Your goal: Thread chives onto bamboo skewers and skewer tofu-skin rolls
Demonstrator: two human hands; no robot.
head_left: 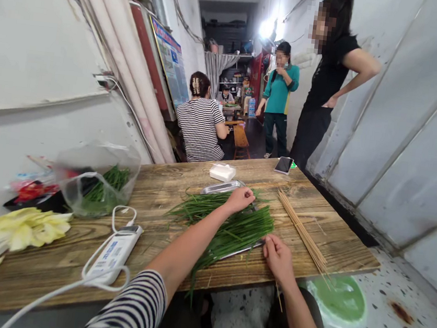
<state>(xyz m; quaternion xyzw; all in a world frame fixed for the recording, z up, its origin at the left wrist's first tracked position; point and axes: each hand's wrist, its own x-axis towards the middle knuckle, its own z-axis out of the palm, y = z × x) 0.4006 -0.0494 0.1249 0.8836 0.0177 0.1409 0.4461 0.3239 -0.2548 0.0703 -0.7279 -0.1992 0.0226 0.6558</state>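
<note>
A thick bundle of long green Chinese chives (243, 227) lies across the table in front of me, with a metal tray (241, 250) partly showing beneath it. Reaching over the far side of the chives, my left hand (240, 199) is closed with curled fingers; what it pinches, if anything, is too small to make out. At the near right end of the bundle, my right hand (279, 256) is closed, its fingertips beside the cut ends. A thin bamboo skewer (279, 297) sticks out below that hand. More bamboo skewers (303, 231) lie in a row to the right.
Behind the chives are another metal tray (221, 187), a white packet (223, 172) and a phone (283, 165). On the left lie a power strip (114, 252), a plastic bag (97, 187) of greens and yellow leaves (30, 227). Several people are beyond the wooden table (160, 194).
</note>
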